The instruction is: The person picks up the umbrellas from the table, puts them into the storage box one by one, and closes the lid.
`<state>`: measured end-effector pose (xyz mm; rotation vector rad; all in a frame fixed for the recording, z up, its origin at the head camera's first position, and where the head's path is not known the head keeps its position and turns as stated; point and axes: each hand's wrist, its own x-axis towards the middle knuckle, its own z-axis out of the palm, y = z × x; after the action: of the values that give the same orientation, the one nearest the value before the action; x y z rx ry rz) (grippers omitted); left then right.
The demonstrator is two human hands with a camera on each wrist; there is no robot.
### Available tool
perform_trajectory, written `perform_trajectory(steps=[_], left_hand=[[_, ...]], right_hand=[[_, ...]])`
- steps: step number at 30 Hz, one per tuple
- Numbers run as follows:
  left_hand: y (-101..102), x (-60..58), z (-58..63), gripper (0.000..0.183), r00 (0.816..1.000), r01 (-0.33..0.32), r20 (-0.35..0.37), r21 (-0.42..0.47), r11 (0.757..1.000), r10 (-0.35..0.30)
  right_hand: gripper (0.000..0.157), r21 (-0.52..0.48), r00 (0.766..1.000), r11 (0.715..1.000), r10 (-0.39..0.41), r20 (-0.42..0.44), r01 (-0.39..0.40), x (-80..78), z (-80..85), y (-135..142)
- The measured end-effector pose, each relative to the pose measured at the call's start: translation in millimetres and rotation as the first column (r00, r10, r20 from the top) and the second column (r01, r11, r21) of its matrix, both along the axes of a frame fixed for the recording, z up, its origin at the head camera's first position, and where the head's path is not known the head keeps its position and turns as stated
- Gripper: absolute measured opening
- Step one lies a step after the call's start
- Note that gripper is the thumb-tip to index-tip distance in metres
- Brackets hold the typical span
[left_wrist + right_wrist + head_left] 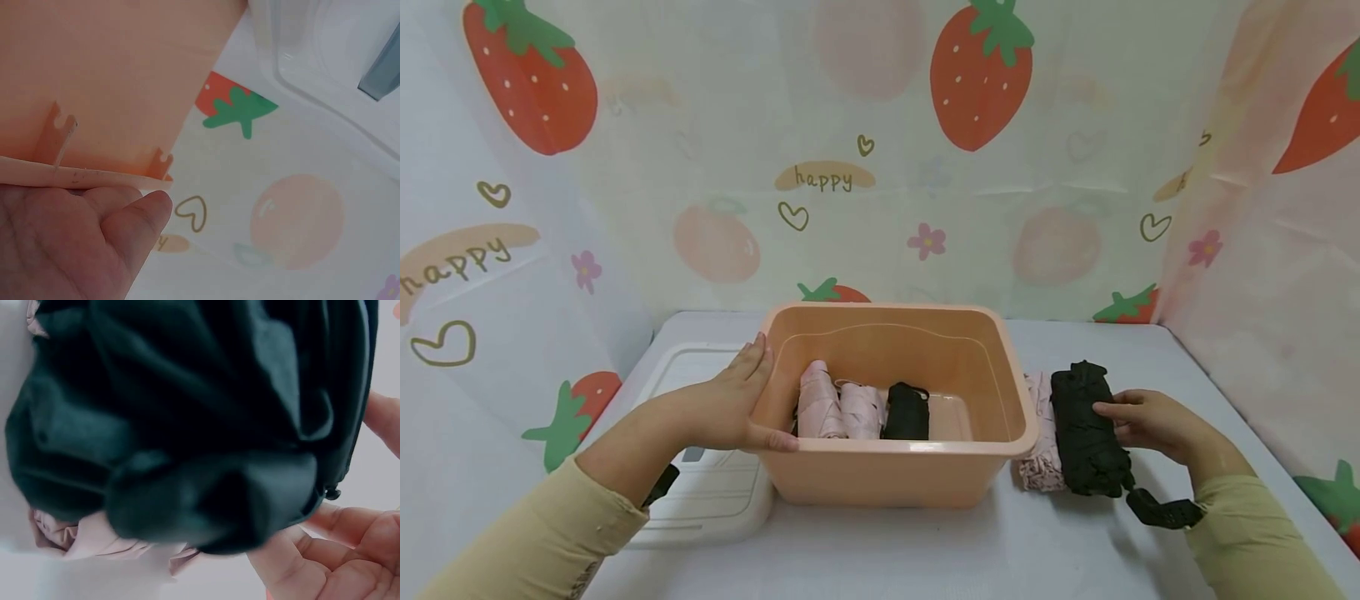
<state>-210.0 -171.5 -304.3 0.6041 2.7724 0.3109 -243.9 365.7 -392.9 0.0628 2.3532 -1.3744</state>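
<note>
A peach plastic bin stands in the middle of the table. My left hand rests against its left side at the rim, fingers extended along the edge and thumb near the front corner. In the left wrist view the palm lies beside the bin's rim. On the right, my right hand pinches a black rolled cloth bundle by its right edge. The right wrist view shows its loose dark folds up close. Beside and partly under it lies a pink crinkled bundle.
Inside the bin lie two pink rolls and a short black roll, grouped toward the left. A translucent white lid lies flat left of the bin, partly behind my left arm. Strawberry-printed sheets enclose the table's back and sides.
</note>
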Motion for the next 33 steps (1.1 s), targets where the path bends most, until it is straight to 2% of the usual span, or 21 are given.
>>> perform_trajectory(steps=[14, 22, 29, 33], left_hand=[[0, 0.4, 0.2, 0.131, 1.0, -0.007, 0.008, 0.013, 1.0, 0.007], [0, -0.1, -0.7, 0.132, 1.0, -0.011, -0.001, 0.011, 1.0, 0.011], [0, -2.0, -2.1, 0.133, 1.0, -0.014, 0.002, 0.011, 1.0, 0.014], [1, -2.1, -1.3, 0.132, 1.0, -0.011, 0.004, 0.014, 1.0, 0.01]], right_hand=[[0.085, 0.099, 0.997, 0.994, 0.049, -0.051, -0.044, -3.6, -0.5, -12], [0.086, 0.085, 0.998, 0.996, 0.045, -0.049, -0.041, -3.8, 0.4, -13], [0.076, 0.06, 0.998, 0.998, 0.023, -0.055, -0.019, -5.2, -1.7, -17], [0.082, 0.073, 0.998, 0.997, 0.028, -0.052, -0.024, -6.0, -3.4, -18]])
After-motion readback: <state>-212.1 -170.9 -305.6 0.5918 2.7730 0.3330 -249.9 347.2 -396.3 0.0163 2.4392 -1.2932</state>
